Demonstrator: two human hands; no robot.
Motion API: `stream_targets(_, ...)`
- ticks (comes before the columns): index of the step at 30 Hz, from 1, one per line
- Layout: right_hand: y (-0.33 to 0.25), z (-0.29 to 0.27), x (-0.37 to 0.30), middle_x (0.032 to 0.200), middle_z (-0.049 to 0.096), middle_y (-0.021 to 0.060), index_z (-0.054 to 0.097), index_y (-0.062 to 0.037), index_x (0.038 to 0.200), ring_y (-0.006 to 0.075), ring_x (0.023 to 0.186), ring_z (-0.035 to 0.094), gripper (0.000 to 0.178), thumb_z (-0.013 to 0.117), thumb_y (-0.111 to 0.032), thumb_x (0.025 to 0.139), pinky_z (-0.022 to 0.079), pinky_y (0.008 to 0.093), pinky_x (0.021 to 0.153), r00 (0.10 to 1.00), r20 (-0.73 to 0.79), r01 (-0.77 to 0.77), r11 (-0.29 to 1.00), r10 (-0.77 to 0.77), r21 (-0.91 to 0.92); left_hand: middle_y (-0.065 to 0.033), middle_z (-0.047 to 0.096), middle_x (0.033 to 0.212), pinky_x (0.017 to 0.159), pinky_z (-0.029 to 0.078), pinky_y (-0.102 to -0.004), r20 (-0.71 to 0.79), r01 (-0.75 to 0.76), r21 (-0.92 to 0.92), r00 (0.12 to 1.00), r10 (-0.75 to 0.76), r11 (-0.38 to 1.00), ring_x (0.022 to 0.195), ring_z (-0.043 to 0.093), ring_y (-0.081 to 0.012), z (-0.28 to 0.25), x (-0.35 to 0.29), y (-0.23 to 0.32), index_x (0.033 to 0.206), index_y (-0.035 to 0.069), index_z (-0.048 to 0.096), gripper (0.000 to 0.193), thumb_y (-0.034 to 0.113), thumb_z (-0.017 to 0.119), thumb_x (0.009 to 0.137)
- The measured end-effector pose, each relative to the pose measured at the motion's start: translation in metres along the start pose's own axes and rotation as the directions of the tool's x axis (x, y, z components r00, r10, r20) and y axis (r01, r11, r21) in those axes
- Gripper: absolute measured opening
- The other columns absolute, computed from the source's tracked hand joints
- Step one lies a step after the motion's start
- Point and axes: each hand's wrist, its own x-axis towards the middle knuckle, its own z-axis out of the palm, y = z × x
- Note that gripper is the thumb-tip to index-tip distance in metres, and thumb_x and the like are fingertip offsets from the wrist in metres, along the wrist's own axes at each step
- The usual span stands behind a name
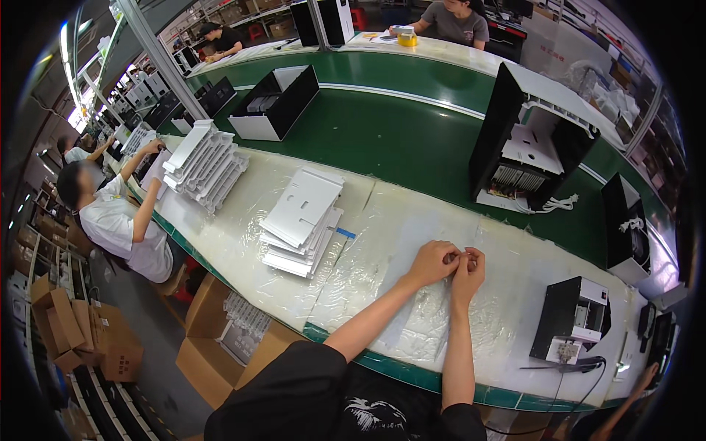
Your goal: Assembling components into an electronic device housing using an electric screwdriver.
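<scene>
My left hand (434, 264) and my right hand (468, 279) meet above the plastic-covered bench (397, 220), their fingertips curled and pressed together. Whatever the fingers may hold is too small or hidden to make out. To the left of them lies a stack of white plastic panels (303, 213) with slots and holes. A short blue strip (346, 233) sticks out beside that stack. Beyond my hands, on the green conveyor, stands a tall black-and-white housing (533, 147) with its inside exposed and a white cable coiled at its foot.
A taller pile of white panels (206, 165) sits farther left, near a co-worker in white (121, 220). An open black-and-white case (276, 103) rests on the green conveyor (390, 132). At right is a small black-and-silver device (570, 320) with a cable. An open carton (213, 345) stands below the bench edge.
</scene>
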Motion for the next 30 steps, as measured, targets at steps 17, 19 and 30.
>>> stream_targets(17, -0.001, 0.009, -0.002, 0.082, 0.057, 0.0038, 0.056, 0.0006, 0.100, 0.0069, 0.070, 0.053, 0.011, 0.053, -0.002, 0.089, 0.044, 0.0198, 0.061, 1.000, -0.024, -0.008, 1.000, 0.008, 0.018, -0.0070, 0.064, 0.073, 0.066, 0.046, -0.0346, -0.005, 0.028, 0.021, 1.000, -0.028, 0.999, 0.067, 0.058, -0.0251, -0.003, -0.001, -0.011, 0.081, 0.007, 0.067, 0.013, 0.020, 0.066, 0.076)
stream_targets(19, -0.001, 0.010, -0.002, 0.082, 0.057, 0.0045, 0.056, 0.0013, 0.099, 0.0074, 0.069, 0.052, 0.011, 0.054, -0.002, 0.088, 0.044, 0.0205, 0.062, 1.000, -0.028, -0.005, 1.000, 0.005, 0.017, -0.0068, 0.063, 0.073, 0.064, 0.046, -0.0333, -0.008, 0.027, 0.029, 1.000, -0.026, 0.999, 0.066, 0.058, -0.0237, -0.003, -0.001, -0.012, 0.084, 0.007, 0.067, 0.014, 0.020, 0.067, 0.076)
stream_targets(30, 0.000, 0.017, -0.005, 0.082, 0.057, 0.0048, 0.057, 0.0018, 0.099, 0.0070, 0.070, 0.053, 0.011, 0.054, -0.002, 0.089, 0.044, 0.0206, 0.062, 0.999, -0.038, -0.010, 1.000, 0.011, 0.024, -0.0071, 0.064, 0.075, 0.064, 0.046, -0.0335, -0.009, 0.012, 0.033, 1.000, -0.011, 0.999, 0.066, 0.058, -0.0237, -0.009, -0.003, -0.017, 0.083, 0.007, 0.067, 0.011, 0.017, 0.066, 0.078)
